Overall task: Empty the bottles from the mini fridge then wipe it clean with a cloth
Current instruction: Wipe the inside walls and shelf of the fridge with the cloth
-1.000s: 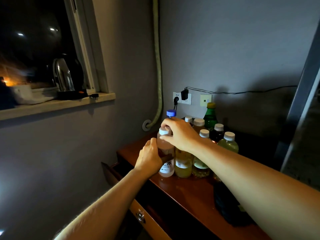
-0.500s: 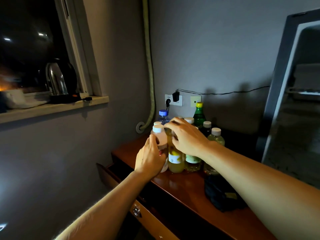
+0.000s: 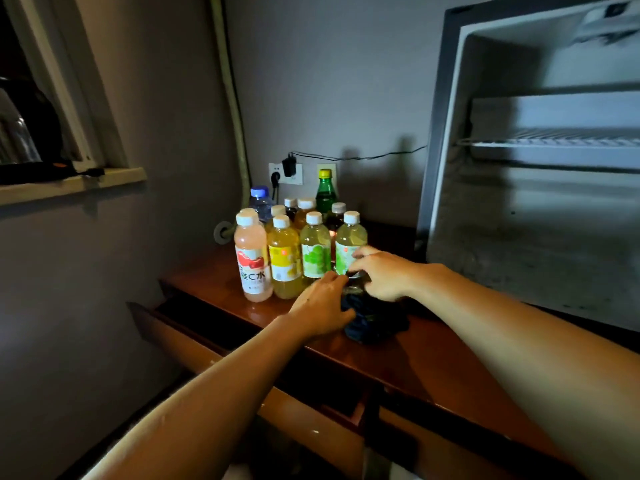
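Reaching past the capped drink bottles (image 3: 301, 244) parked clear of the emptied mini fridge (image 3: 540, 188), both the left hand (image 3: 320, 308) and right hand (image 3: 382, 273) grasped the crumpled dark cloth (image 3: 372, 318), presumably for wiping.

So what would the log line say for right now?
stage: bottles out on desk | fridge open | left hand, right hand: reaching dark cloth | next: wipe
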Tool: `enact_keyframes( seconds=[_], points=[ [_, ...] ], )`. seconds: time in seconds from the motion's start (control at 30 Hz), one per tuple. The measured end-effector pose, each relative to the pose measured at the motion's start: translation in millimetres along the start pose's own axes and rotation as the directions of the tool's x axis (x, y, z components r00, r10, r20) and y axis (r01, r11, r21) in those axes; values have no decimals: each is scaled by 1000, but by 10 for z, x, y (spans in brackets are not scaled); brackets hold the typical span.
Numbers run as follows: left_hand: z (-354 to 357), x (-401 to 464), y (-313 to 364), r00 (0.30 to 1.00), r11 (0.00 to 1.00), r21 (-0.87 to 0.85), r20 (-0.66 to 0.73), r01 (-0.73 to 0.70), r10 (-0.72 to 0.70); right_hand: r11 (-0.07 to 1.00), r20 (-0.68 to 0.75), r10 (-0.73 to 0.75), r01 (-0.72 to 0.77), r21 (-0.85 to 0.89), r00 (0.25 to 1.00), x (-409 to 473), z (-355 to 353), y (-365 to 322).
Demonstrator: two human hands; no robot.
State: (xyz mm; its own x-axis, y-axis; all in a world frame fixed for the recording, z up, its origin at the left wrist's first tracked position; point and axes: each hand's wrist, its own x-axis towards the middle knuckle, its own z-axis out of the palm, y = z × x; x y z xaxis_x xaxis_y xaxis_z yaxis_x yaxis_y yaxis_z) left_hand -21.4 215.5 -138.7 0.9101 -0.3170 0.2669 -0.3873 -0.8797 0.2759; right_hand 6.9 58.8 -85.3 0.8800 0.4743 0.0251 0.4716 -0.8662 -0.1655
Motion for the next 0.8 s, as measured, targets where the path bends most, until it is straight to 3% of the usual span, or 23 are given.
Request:
enact_keyframes(
  seconds=[0.13, 0.2, 0.37, 0.5, 0.63, 0.73, 0.8],
  points=[
    [266, 40, 119, 973, 1000, 17, 231, 1, -5, 998, 214, 61, -53, -45, 975, -156, 222, 189],
    [385, 53, 158, 963, 999, 43, 270, 15, -26, 995, 255, 96, -92, -27, 962, -236, 353, 275],
    [440, 121, 273, 988, 998, 56, 150, 30, -38, 984, 162, 177, -180, 4, 971, -416, 526, 405],
    [447, 142, 403, 995, 998, -66, 97, -20, 26, 978, 147, 194, -203, 47, 970, -509, 525, 456],
    [433, 153, 537, 999, 965, -261, 46, 7, 5, 971, 122, 209, -221, 92, 970, -638, 452, 553],
    [400, 180, 649, 999, 920, -391, 3, 35, -36, 903, 45, 245, -245, 352, 969, -748, 383, 683],
    [381, 213, 757, 995, 894, -445, -49, 54, -84, 736, 15, 303, -243, 632, 953, -825, 350, 720]
  ],
)
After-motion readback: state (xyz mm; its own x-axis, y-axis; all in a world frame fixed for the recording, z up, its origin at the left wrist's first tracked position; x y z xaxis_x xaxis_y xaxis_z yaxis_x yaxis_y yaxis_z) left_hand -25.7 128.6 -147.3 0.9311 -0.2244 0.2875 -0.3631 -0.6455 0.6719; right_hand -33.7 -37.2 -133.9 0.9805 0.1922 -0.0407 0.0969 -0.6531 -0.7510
